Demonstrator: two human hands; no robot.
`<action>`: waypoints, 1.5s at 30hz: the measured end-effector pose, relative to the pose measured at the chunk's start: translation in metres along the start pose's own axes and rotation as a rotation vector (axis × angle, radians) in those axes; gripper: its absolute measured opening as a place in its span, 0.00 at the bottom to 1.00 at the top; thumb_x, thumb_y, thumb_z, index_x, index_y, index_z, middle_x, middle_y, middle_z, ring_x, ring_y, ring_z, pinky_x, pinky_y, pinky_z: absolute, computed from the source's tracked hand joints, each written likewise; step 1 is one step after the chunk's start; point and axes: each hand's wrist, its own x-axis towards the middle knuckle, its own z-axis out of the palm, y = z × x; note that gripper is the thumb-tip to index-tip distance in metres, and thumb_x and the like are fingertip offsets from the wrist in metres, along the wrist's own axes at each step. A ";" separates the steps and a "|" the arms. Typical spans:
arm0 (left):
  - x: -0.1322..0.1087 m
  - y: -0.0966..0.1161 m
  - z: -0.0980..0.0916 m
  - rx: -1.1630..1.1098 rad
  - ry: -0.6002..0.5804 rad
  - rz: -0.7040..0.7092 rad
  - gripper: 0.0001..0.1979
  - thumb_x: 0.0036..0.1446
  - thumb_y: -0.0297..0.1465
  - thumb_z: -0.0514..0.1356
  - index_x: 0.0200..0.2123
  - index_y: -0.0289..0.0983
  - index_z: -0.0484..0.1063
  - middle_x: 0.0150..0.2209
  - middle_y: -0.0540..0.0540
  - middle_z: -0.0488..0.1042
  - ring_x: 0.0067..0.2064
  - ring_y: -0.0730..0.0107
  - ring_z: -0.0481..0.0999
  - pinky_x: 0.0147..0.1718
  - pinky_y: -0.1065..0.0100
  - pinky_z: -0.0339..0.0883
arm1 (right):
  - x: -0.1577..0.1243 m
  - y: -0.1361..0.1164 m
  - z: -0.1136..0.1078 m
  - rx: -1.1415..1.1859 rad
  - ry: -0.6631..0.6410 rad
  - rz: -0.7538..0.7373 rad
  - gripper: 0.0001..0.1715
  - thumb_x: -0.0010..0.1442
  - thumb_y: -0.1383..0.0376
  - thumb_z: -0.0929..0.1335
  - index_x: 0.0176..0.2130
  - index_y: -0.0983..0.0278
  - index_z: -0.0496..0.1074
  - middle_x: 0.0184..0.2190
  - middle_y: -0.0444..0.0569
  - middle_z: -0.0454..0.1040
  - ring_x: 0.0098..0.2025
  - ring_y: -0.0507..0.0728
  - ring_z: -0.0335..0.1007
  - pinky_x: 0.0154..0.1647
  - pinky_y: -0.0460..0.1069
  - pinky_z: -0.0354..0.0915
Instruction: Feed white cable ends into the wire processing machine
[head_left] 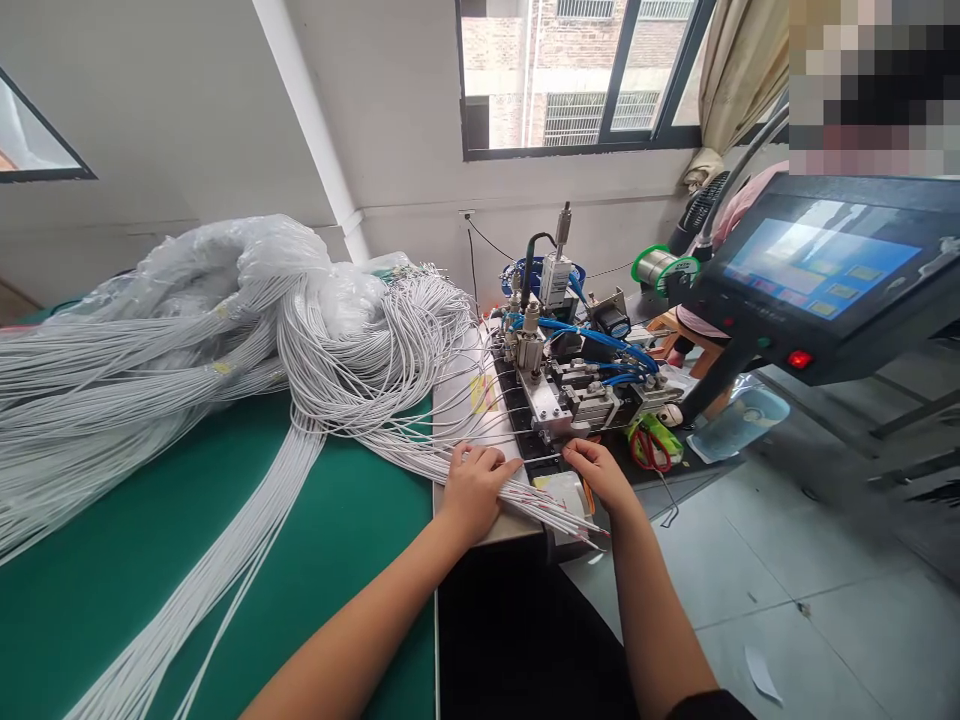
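My right hand (596,472) is closed in a pinch on the end of a single white cable (541,459), right at the front of a small bench machine (551,395) with metal cylinders and blue air tubes. My left hand (472,490) is bent over a bundle of white cables (544,505), its thumb and fingers closing on the same single cable. The loose ends of the bundle, with reddish marks, stick out to the right below both hands. Fingers partly hide the exact grip on the cable.
Large coils of white cable (375,350), partly in clear plastic, lie on the green table (360,530). A screen on an arm (825,265) stands at right. Also there: a wire spool (664,268), red-handled scissors (651,450) and a clear bin (742,420). A person sits behind the screen.
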 end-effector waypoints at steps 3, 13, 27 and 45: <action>0.000 -0.001 0.001 -0.005 -0.007 -0.001 0.26 0.49 0.18 0.54 0.50 0.45 0.71 0.42 0.47 0.74 0.44 0.61 0.70 0.49 0.54 0.52 | 0.002 0.004 0.004 0.165 0.016 0.091 0.13 0.48 0.58 0.68 0.20 0.63 0.64 0.18 0.39 0.58 0.23 0.50 0.51 0.25 0.46 0.49; -0.001 0.001 -0.001 -0.005 -0.013 -0.017 0.27 0.48 0.19 0.54 0.50 0.44 0.72 0.42 0.46 0.73 0.45 0.61 0.70 0.49 0.54 0.53 | 0.002 0.009 0.011 0.337 0.036 0.200 0.11 0.44 0.60 0.67 0.19 0.63 0.62 0.16 0.38 0.56 0.20 0.49 0.47 0.21 0.46 0.46; -0.004 0.001 0.000 0.008 0.013 -0.047 0.27 0.46 0.20 0.57 0.51 0.42 0.70 0.53 0.43 0.71 0.54 0.56 0.66 0.54 0.50 0.51 | -0.015 -0.003 -0.001 0.082 0.166 0.065 0.23 0.49 0.48 0.71 0.23 0.65 0.68 0.20 0.43 0.65 0.25 0.52 0.58 0.27 0.47 0.55; -0.006 -0.003 0.002 0.021 0.137 0.083 0.19 0.59 0.22 0.53 0.51 0.40 0.71 0.32 0.47 0.76 0.35 0.66 0.72 0.47 0.58 0.52 | -0.044 -0.073 0.011 -0.379 -0.163 -0.265 0.11 0.59 0.57 0.69 0.33 0.61 0.78 0.30 0.48 0.75 0.31 0.55 0.66 0.32 0.48 0.60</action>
